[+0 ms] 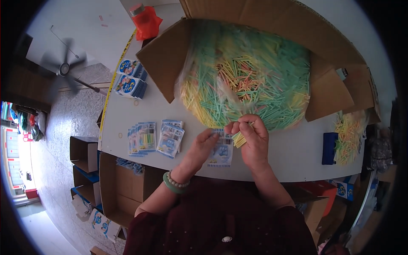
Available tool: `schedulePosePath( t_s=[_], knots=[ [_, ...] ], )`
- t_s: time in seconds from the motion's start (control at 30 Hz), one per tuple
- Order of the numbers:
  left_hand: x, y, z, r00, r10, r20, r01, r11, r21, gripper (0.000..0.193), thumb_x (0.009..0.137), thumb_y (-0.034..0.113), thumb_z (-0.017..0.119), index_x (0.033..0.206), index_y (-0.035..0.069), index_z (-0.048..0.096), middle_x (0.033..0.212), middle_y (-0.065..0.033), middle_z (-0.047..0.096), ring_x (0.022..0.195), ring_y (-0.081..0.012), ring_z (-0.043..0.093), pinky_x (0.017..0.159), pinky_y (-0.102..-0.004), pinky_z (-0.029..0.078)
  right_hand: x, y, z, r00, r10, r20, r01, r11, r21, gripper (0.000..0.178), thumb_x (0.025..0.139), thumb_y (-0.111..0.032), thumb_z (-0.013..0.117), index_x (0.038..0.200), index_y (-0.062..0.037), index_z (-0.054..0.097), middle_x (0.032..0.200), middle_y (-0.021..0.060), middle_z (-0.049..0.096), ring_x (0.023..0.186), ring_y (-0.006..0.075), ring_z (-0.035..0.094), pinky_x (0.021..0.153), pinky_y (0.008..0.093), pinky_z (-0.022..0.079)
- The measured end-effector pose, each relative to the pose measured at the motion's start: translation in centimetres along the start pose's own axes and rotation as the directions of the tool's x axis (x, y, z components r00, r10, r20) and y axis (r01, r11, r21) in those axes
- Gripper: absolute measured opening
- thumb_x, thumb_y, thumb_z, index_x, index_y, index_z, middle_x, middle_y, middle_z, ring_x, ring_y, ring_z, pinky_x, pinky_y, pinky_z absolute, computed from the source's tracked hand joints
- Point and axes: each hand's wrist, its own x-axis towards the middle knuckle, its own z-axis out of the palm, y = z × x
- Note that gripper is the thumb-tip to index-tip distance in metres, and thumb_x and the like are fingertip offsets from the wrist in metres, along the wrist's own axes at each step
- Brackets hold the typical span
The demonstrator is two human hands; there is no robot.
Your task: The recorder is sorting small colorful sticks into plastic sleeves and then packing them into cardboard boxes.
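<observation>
My right hand is closed round a small bundle of thin pale-yellow sticks, their ends pointing down and left. Beside it, my left hand has its fingertips pinched at the top edge of a flat blue-and-white packet near the table's front edge. Just beyond both hands spreads a big clear plastic bag full of green, yellow and pink sticks, its mouth open over a loose heap of sticks. Whether the packet has anything inside is hard to see.
Flat packets lie in a fanned row and a small pile to the left. Bundled packets stand farther back. A cardboard box surrounds the bag. At right sit a blue block and more sticks. An open carton stands below the table's left.
</observation>
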Motion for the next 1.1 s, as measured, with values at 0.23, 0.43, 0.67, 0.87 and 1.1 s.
schedulePosePath(
  t_s=[0.23,0.43,0.67,0.87,1.1],
  knots=[
    [-0.7,-0.8,-1.0,0.998,0.012,-0.066,-0.018,0.996,-0.083,0.016,0.097,0.014,0.049,0.105,0.004,0.059,0.092,0.0009,0.064,0.082,-0.0067,0.059,0.073,-0.0221,0.048,-1.9,0.9,-0.7,0.994,-0.112,0.008,0.108,0.938,-0.328,0.008,0.093,-0.007,0.052,0.100,-0.0023,0.054,0.082,0.0087,0.059,0.082,0.0222,0.060,0.077,0.0355,0.049],
    [-2.4,0.7,-0.4,0.981,0.026,-0.193,-0.050,0.991,-0.121,0.009,0.095,0.005,0.048,0.102,0.004,0.053,0.096,0.0010,0.058,0.085,-0.0069,0.055,0.077,-0.0224,0.047,-5.0,6.4,-5.1,0.899,-0.171,0.402,0.432,0.483,-0.762,0.007,0.090,-0.003,0.055,0.095,0.0001,0.058,0.082,0.0110,0.060,0.077,0.0219,0.061,0.069,0.0315,0.049],
    [-2.1,-1.4,-0.5,0.953,0.261,-0.152,-0.210,0.934,0.289,0.017,0.095,0.010,0.050,0.110,0.004,0.046,0.090,-0.0046,0.061,0.078,-0.0102,0.056,0.069,-0.0273,0.048,-2.0,1.2,-1.2,0.968,0.186,0.167,-0.040,0.774,-0.632,0.015,0.088,-0.001,0.056,0.102,0.0005,0.055,0.081,0.0059,0.060,0.074,0.0133,0.059,0.067,0.0269,0.048],
    [-2.7,-0.2,-0.3,0.988,0.147,-0.051,-0.106,0.874,0.474,0.009,0.093,0.007,0.055,0.098,0.000,0.055,0.077,-0.0053,0.061,0.077,-0.0102,0.056,0.067,-0.0291,0.047,-1.8,2.0,-1.8,0.912,0.384,0.145,-0.227,0.765,-0.603,0.011,0.089,0.000,0.052,0.100,-0.0005,0.053,0.077,0.0040,0.058,0.071,0.0107,0.057,0.067,0.0252,0.048],
    [-2.4,-0.8,-1.4,0.953,0.249,-0.173,-0.175,0.916,0.360,0.021,0.080,0.004,0.072,0.068,-0.001,0.056,0.063,0.0022,0.049,0.062,-0.0043,0.041,0.054,-0.0259,0.036,-1.7,1.7,-2.0,0.906,0.421,0.046,-0.355,0.814,-0.460,0.006,0.092,-0.006,0.050,0.095,-0.0022,0.053,0.074,0.0030,0.056,0.070,0.0109,0.056,0.068,0.0259,0.047]
  ],
)
